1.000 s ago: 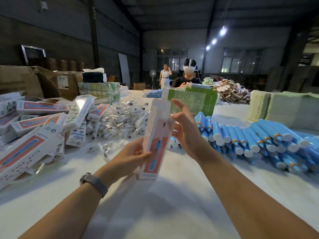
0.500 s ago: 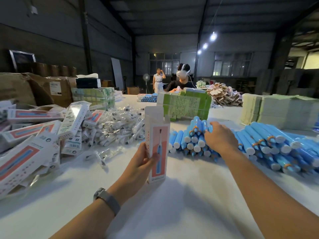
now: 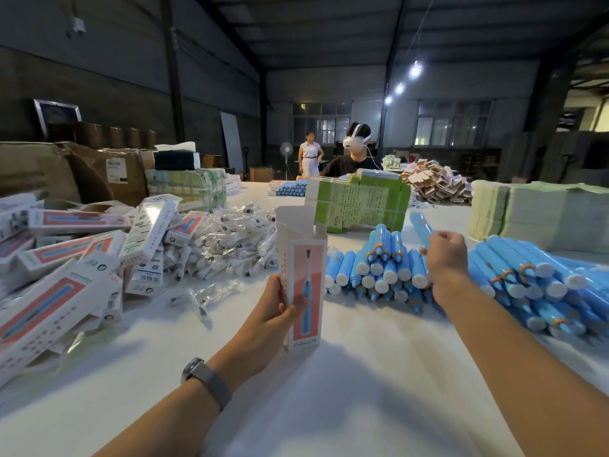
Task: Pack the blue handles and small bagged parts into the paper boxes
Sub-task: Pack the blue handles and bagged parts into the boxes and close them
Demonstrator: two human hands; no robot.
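My left hand [image 3: 268, 319] grips a tall white paper box [image 3: 303, 275] with a red panel and a toothbrush picture, held upright on the table with its top flap open. My right hand [image 3: 445, 255] grips one blue handle [image 3: 420, 225], lifted above the stacked pile of blue handles [image 3: 385, 268]. More blue handles [image 3: 540, 285] lie in a long heap to the right. A heap of small clear bagged parts [image 3: 227, 249] lies left of the box, and one loose bag [image 3: 201, 296] lies nearer to me.
Filled paper boxes [image 3: 66, 265] are piled at the far left on the white table [image 3: 329, 390]. A green bundle of flat cartons [image 3: 359, 202] stands behind the handles, pale stacks [image 3: 534, 212] at the right. A person [image 3: 354, 156] with a headset sits at the far end.
My right hand left the box, reached onto the handle pile and has lifted one blue handle. My left hand stood the box upright and still holds it.
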